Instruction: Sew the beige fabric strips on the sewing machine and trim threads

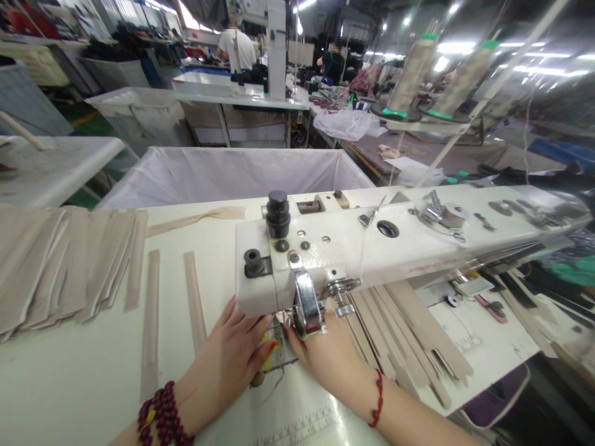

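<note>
At lower centre, we find the left hand flattish, the right hand partly hidden by the sewing machine; either grip: undetermined.

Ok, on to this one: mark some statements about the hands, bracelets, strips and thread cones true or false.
1. Both hands, left hand and right hand, are at the front end of the sewing machine. True.
2. The dark bead bracelet is on the right wrist. False: it is on the left; the right has a red cord bracelet.
3. Tan strips lie only left of the left hand. False: more lie right of the right hand.
4. Two thread cones stand upside by side on the table. False: they stand on a raised holder.
5. Ruler marks show on the near side. True.
</note>
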A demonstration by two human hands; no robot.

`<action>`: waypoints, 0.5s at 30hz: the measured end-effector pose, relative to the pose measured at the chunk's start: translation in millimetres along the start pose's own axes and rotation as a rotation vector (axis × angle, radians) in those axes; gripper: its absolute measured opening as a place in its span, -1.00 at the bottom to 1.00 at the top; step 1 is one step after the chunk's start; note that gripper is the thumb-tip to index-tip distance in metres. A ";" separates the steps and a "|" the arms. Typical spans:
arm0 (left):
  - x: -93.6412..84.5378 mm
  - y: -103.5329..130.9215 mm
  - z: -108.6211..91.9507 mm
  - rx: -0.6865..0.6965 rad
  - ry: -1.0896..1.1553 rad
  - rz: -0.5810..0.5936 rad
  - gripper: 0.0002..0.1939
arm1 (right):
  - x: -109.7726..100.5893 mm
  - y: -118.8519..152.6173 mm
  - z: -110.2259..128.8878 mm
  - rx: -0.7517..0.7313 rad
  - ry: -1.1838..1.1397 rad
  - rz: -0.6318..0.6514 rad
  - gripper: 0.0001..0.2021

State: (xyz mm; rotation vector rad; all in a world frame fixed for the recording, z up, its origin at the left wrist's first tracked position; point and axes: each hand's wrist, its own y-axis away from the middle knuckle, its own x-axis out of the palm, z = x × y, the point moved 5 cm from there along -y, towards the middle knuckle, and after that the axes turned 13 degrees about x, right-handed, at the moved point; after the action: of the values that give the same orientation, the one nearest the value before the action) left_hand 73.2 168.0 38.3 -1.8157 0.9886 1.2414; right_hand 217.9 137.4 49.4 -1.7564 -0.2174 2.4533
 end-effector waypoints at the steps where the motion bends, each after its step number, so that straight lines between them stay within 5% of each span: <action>1: -0.7 0.2 -0.2 -0.003 0.003 -0.007 -0.82 | 1.3 -2.0 1.5 -0.004 0.014 -0.006 -0.78; 7: 0.6 0.8 -1.5 -0.020 -0.025 -0.002 -0.83 | -2.2 -5.7 11.1 -0.048 0.120 0.005 -0.77; 15: -9.6 -0.8 0.9 -0.008 -0.031 -0.050 -0.78 | -55.4 46.7 -19.0 0.032 0.005 -0.018 -0.78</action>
State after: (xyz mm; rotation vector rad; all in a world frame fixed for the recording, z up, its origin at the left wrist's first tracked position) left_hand 71.2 171.1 47.2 -1.8115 0.9171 1.2413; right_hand 253.2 82.5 86.3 -1.7398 -0.1920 2.4266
